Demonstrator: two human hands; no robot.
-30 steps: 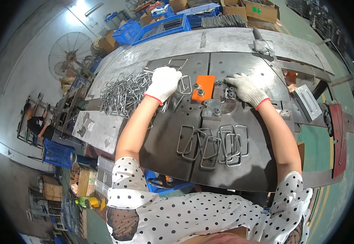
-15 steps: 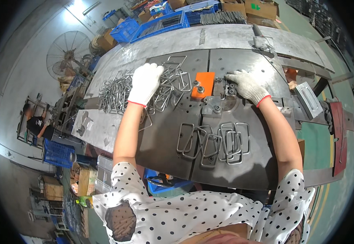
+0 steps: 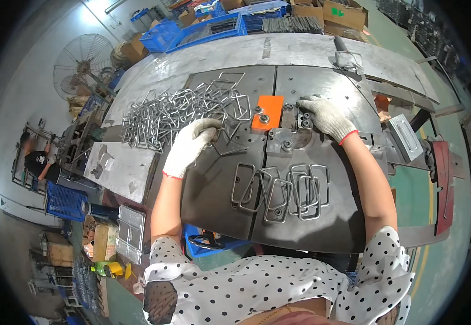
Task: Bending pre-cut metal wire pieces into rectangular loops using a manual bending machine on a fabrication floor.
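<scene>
In its white knit glove, my left hand point(image 3: 192, 145) is closed on a bent wire frame point(image 3: 230, 151), which sticks out to the right of the fingers over the steel plate. Just beyond it lies a tangled pile of bent wire pieces point(image 3: 162, 116). My right hand point(image 3: 328, 118), gloved too, rests palm down beside a bolted steel fixture point(image 3: 287, 142), fingers stretched toward its small block point(image 3: 304, 121). Its fingertips are partly hidden. Left of that block is an orange plate point(image 3: 268, 111) with bolts. Several rounded rectangular wire frames point(image 3: 278, 200) lie overlapping nearer me.
The dark steel worktop point(image 3: 213, 200) has a seam down its middle. Blue crates point(image 3: 208, 32) and cardboard boxes stand at the far side. A grey metal box point(image 3: 406, 138) sits at the right edge. Another person point(image 3: 37, 160) is far left, near a large fan point(image 3: 83, 66).
My left hand has come back toward me from the pile, bringing a bent wire frame out with it. The right hand stays by the fixture. The view has shifted slightly.
</scene>
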